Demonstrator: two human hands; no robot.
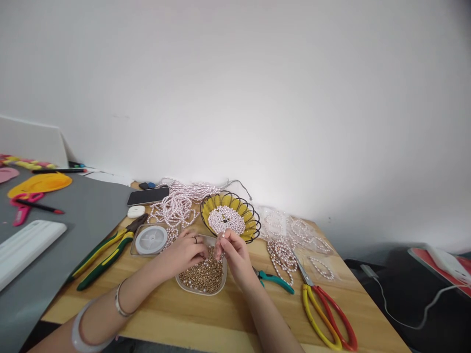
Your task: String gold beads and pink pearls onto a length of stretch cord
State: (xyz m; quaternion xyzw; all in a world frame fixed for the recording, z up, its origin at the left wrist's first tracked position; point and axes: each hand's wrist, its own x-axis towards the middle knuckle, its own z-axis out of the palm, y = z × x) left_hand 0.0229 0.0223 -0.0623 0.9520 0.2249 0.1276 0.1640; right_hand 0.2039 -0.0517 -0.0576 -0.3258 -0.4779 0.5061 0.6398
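Closely gathered, the fingers of both hands hang over the far part of the white tray [202, 292], a narrow gap between them; the tray's near part lies uncovered, and bare wood of the table [206, 318] runs from its near rim to the table's front edge. The left hand [189, 252] comes over the tray's left rim, palm down, fingers curled and tips drawn close together; whether they grip anything, I cannot tell. The right hand [235, 252] stands at the tray's right rim, fingers bent inward, thumb and forefinger pinching what looks like a small pale bead [223, 236]. Gold beads [204, 277] fill the tray just below the left fingertips and to the near left of the right ones.

Beyond the tray, slightly right, sits a yellow basket [246, 208] of pale pink beads [226, 219], leaving little room past the right fingertips. Left of the tray, a white spool [150, 240] lies just beside, then green-and-yellow pliers [116, 256] farther out. Right of it lie teal-handled pliers [277, 281], then bead strands [281, 255] and scissors [308, 279] with red and yellow handles. Well behind the tray, the wall [257, 122] closes off the table's back edge.
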